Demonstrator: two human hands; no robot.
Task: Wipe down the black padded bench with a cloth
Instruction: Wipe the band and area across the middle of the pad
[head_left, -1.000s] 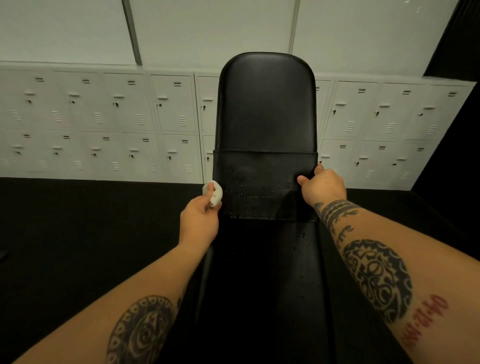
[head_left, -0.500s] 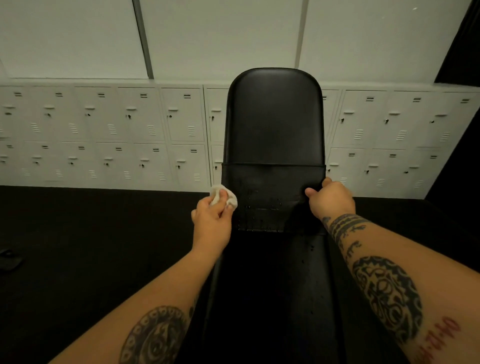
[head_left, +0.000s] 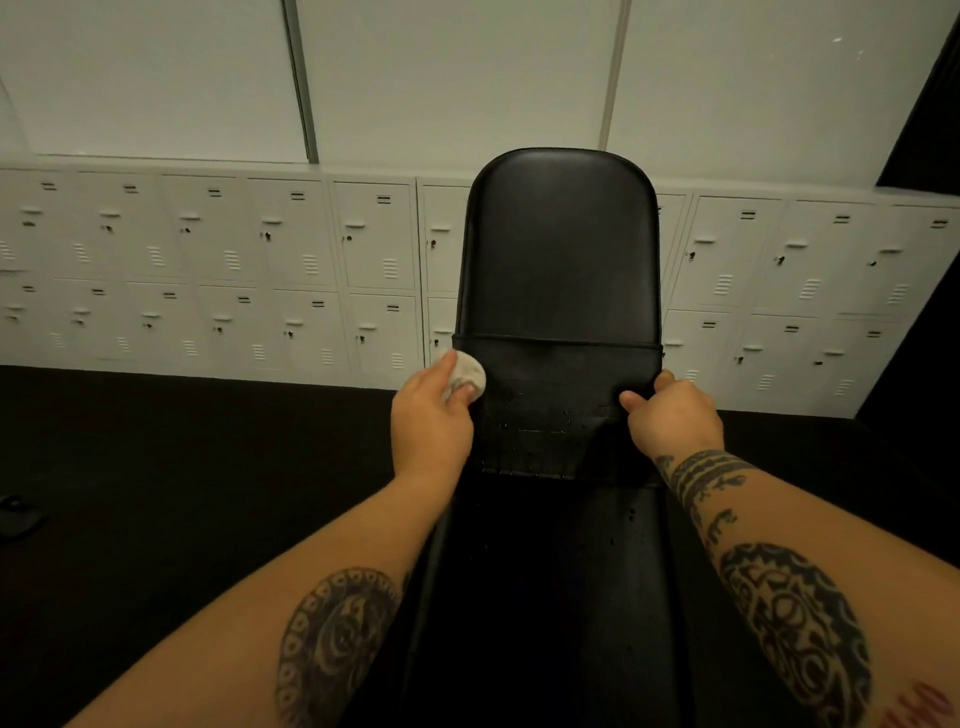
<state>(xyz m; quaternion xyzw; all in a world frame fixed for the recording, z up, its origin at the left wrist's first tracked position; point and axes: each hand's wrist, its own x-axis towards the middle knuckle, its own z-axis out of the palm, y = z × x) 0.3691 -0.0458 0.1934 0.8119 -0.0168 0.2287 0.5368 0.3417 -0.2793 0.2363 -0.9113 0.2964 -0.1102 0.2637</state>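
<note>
White cloth pinched in L hand on bench edge; R hand grips other edge; red lettering illegible.

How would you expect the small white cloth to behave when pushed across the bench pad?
The cloth is bunched into a wad in the left hand, so it is probably soft and floppy. It looks small enough to be light. On the smooth, droplet-speckled bench it would likely slide easily.

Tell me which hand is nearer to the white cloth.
Left. The left hand holds the cloth at the left edge of the bench; the right hand grips its right edge.
</note>
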